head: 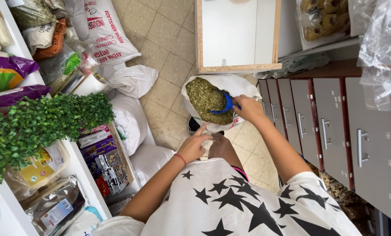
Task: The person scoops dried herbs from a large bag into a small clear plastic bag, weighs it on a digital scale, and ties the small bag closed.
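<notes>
In the head view, the person looks down at an open white sack [243, 85] that stands on the tiled floor [169, 57]. The sack is full of dry green-brown leaf pieces [204, 98]. The right hand [248, 108] is closed around the handle of a blue scoop [225, 105], and the bowl of the scoop is pushed into the leaf pieces at the right side of the sack. The left hand [194, 146] is lower, just in front of the near rim of the sack; its fingers are bent and pinch something small and pale, maybe a thin bag, but I cannot tell exactly what it is. A red thread is around the left wrist.

On the right there is a row of grey drawers [335, 126] with metal handles, very near to the sack. On the left, a white shelf [79, 168] carries packets and a green leafy plant [38, 124]. Other white sacks [130, 118] lie on the floor between the shelf and the open sack. Behind the sack stands a white panel with wooden edge [237, 35]
</notes>
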